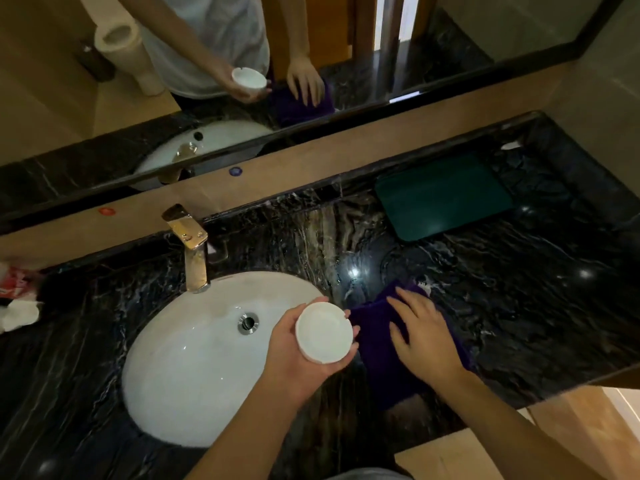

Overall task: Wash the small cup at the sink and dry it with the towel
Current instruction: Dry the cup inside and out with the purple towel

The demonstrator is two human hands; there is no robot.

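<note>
The left hand (pixel 298 351) cups the small white cup (pixel 324 332), fingers curled around its side, at the sink's (pixel 180 382) right rim; whether the cup holds water cannot be told. Just right of it, the right hand (pixel 424 336) lies flat, fingers spread, on the purple towel (pixel 375 336) on the dark tabletop (pixel 519 306). Beyond the left hand stands the gold faucet (pixel 194 251); beyond the right, a green tray (pixel 441 195), apparently empty.
</note>
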